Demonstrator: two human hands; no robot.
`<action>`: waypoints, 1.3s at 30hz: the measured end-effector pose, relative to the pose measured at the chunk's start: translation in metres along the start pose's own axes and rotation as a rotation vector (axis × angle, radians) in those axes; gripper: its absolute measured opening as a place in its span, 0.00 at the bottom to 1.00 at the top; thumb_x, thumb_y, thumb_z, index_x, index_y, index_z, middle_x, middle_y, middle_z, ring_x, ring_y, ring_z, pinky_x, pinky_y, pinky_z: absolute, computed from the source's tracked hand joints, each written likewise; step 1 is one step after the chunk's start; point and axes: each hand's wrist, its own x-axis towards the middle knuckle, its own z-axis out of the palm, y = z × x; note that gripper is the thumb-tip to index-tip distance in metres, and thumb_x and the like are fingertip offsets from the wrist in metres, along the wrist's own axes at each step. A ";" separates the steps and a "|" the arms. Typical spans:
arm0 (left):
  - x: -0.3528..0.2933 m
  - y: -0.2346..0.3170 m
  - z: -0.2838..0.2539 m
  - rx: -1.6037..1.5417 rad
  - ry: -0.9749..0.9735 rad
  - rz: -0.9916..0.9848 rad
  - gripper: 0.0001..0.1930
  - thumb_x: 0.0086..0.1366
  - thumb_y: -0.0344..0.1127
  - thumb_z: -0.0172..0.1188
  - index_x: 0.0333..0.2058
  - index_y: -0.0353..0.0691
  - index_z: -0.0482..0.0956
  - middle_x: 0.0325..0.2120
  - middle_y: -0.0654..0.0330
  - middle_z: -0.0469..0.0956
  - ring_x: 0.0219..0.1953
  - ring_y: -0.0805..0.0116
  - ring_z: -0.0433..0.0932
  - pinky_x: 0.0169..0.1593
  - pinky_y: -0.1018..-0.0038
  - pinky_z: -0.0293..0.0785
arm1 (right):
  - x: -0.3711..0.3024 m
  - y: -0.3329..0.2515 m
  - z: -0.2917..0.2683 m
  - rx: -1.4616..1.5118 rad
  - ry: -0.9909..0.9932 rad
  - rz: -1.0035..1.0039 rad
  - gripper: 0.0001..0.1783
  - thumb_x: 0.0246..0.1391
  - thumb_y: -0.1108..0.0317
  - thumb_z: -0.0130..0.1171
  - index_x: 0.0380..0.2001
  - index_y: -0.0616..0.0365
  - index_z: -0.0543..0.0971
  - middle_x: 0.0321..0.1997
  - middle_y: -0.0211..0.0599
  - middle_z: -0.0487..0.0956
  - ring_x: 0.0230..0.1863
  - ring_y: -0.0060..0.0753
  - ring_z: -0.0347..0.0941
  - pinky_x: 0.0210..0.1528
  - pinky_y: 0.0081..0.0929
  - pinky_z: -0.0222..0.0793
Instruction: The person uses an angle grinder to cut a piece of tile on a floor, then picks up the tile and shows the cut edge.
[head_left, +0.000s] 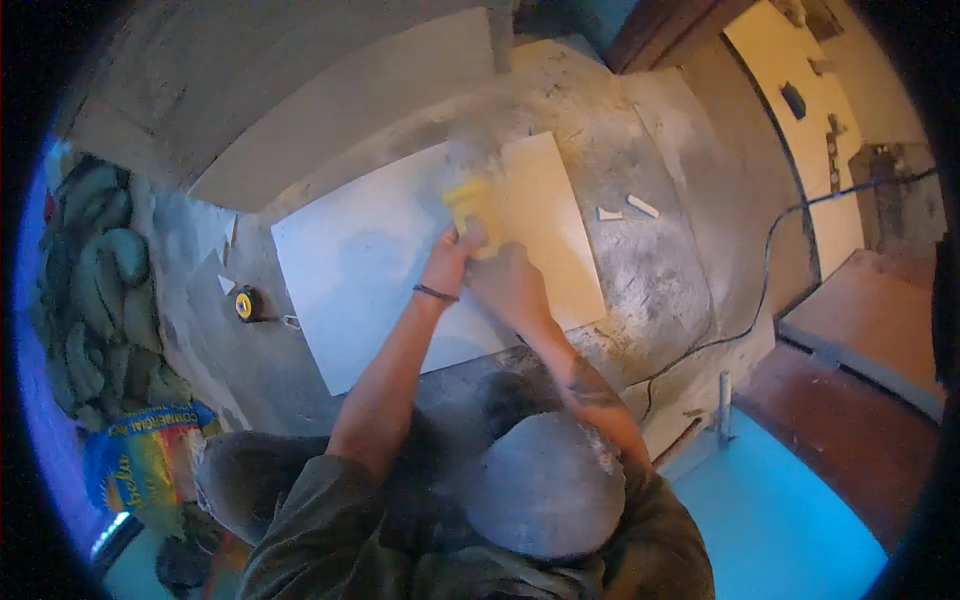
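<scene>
A large white tile or board (360,270) lies flat on the dusty floor in front of me. Over its far part is a yellow power tool (478,208), smeared by motion and dust, with a grey haze at its far end; its exact kind is hard to make out. My left hand (448,262), with a dark band at the wrist, is closed around the near left side of the tool. Close beside it, my right hand (508,285) is closed at the tool's near end, its fingers blurred and partly hidden.
A yellow-and-black tape measure (247,303) sits left of the board. Small white offcuts (643,207) lie to its right. A black cable (768,262) runs from the right edge toward my right arm. Green cloth (105,270) and a colourful printed bag (150,460) are at the left.
</scene>
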 end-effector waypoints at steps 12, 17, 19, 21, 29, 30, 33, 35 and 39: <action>0.008 -0.043 0.045 0.115 0.122 0.025 0.28 0.70 0.53 0.59 0.58 0.35 0.72 0.47 0.50 0.80 0.49 0.58 0.79 0.54 0.65 0.74 | -0.005 0.009 -0.063 -0.170 0.001 -0.158 0.24 0.39 0.58 0.70 0.42 0.56 0.81 0.43 0.45 0.82 0.46 0.44 0.80 0.47 0.38 0.76; 0.016 -0.025 0.025 0.306 0.052 0.306 0.28 0.69 0.51 0.60 0.57 0.36 0.73 0.47 0.54 0.80 0.49 0.59 0.79 0.53 0.66 0.75 | -0.003 -0.019 -0.051 -0.194 -0.064 -0.127 0.24 0.38 0.57 0.70 0.41 0.56 0.84 0.44 0.46 0.82 0.48 0.47 0.80 0.49 0.40 0.75; 0.010 -0.001 0.052 -0.084 0.075 0.027 0.24 0.67 0.47 0.62 0.56 0.38 0.75 0.47 0.59 0.80 0.49 0.66 0.78 0.52 0.68 0.76 | -0.002 -0.017 -0.057 -0.161 -0.002 -0.132 0.25 0.38 0.58 0.70 0.42 0.56 0.83 0.44 0.46 0.82 0.47 0.48 0.80 0.49 0.41 0.75; 0.006 0.008 0.053 -0.107 0.073 0.034 0.22 0.69 0.47 0.62 0.55 0.39 0.75 0.46 0.61 0.81 0.46 0.70 0.79 0.48 0.71 0.77 | -0.003 -0.017 -0.054 -0.158 0.022 -0.075 0.26 0.38 0.59 0.71 0.43 0.60 0.82 0.44 0.48 0.82 0.46 0.47 0.81 0.48 0.41 0.76; 0.033 0.011 0.032 -0.097 0.024 0.025 0.22 0.68 0.43 0.63 0.55 0.39 0.76 0.47 0.60 0.80 0.48 0.69 0.79 0.49 0.70 0.78 | 0.017 -0.023 -0.047 -0.101 0.037 -0.100 0.30 0.38 0.59 0.72 0.46 0.61 0.78 0.43 0.49 0.83 0.46 0.48 0.82 0.47 0.40 0.76; 0.038 0.016 0.032 -0.087 0.027 -0.006 0.21 0.67 0.42 0.63 0.55 0.39 0.76 0.47 0.59 0.80 0.48 0.69 0.79 0.50 0.70 0.78 | 0.018 -0.023 -0.049 -0.096 0.074 -0.131 0.31 0.38 0.58 0.72 0.47 0.60 0.78 0.43 0.49 0.84 0.46 0.49 0.82 0.48 0.40 0.76; 0.045 0.013 0.025 -0.108 0.038 -0.038 0.21 0.66 0.40 0.63 0.55 0.39 0.76 0.47 0.58 0.80 0.49 0.67 0.79 0.50 0.69 0.77 | 0.028 -0.022 -0.044 -0.047 0.083 -0.095 0.32 0.38 0.58 0.71 0.49 0.59 0.77 0.44 0.49 0.83 0.46 0.49 0.81 0.48 0.40 0.76; 0.052 0.006 0.016 -0.135 0.038 -0.028 0.21 0.66 0.39 0.63 0.55 0.38 0.76 0.48 0.58 0.80 0.49 0.67 0.79 0.51 0.69 0.77 | 0.035 -0.017 -0.036 -0.094 0.081 -0.064 0.33 0.37 0.58 0.71 0.49 0.60 0.77 0.44 0.49 0.83 0.46 0.49 0.81 0.48 0.40 0.76; 0.055 -0.010 0.009 -0.133 0.055 -0.010 0.21 0.72 0.48 0.59 0.53 0.37 0.75 0.45 0.60 0.81 0.46 0.67 0.81 0.52 0.68 0.77 | 0.038 -0.003 -0.030 -0.127 0.090 -0.024 0.35 0.36 0.58 0.72 0.50 0.62 0.76 0.45 0.51 0.83 0.48 0.50 0.81 0.49 0.41 0.76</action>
